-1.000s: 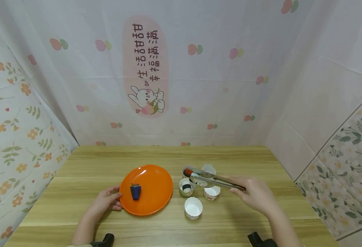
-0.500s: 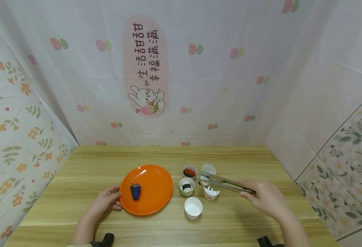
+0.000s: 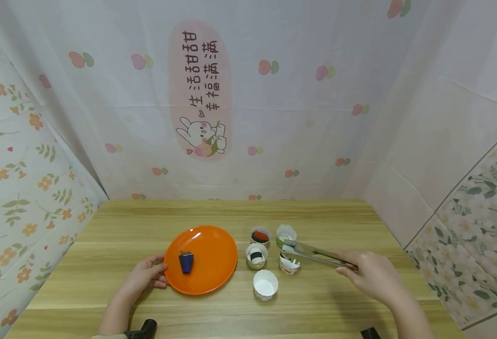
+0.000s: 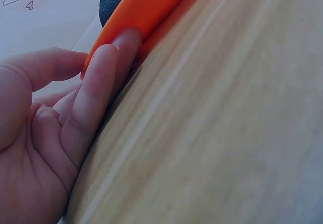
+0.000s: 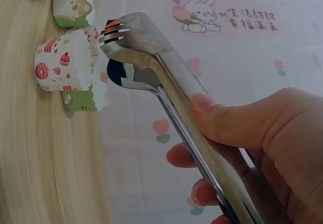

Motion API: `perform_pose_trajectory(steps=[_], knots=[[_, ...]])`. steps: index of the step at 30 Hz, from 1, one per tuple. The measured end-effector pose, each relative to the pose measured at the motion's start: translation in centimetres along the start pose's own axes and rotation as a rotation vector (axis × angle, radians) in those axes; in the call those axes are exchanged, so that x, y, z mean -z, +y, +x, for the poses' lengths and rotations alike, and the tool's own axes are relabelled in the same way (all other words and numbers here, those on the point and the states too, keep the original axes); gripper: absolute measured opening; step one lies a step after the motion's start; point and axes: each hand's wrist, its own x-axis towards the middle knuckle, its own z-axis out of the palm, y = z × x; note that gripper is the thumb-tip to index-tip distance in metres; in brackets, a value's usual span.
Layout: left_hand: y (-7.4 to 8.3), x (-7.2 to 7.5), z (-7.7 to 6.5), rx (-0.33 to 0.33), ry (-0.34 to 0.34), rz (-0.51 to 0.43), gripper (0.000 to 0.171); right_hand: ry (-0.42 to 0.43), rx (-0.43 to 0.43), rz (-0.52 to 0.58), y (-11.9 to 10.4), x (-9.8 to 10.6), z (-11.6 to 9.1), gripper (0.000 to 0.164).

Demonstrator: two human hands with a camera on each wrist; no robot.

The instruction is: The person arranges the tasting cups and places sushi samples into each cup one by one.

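Note:
In the head view my left hand [image 3: 148, 273] pinches the near-left rim of an orange plate [image 3: 214, 263]; the left wrist view shows fingers beneath that rim. A dark-blue wrapped piece with a brownish-green top [image 3: 186, 263] lies on the plate. My right hand [image 3: 369, 273] grips metal tongs [image 3: 316, 253], one end forked, the other spoon-like. Their tips hang over the right paper cup [image 3: 289, 267], partly hiding it. In the right wrist view the tips [image 5: 126, 47] stand slightly apart; whether they hold anything, I cannot tell.
Left of the tongs, one paper cup holds a red-topped sushi piece [image 3: 260, 237], another a white piece with a black band [image 3: 256, 256]. A white cup [image 3: 265, 285] stands nearer. Behind the tongs is a further cup [image 3: 286, 231]. Patterned cloth [image 3: 316, 117] hangs behind the wooden table [image 3: 316, 301].
My right hand has moved the tongs rightward, from over the left cups to over the right cup, uncovering the red-topped piece. My left hand and the plate have stayed put.

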Motion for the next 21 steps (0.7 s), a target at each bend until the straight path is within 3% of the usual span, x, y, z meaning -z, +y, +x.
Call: perform_pose_trajectory(steps=[21], knots=[[-0.25,0.16,0.16,-0.016,-0.015,-0.004,0.060,-0.034,-0.017,-0.045,0.28,-0.61,-0.03,0.041]])
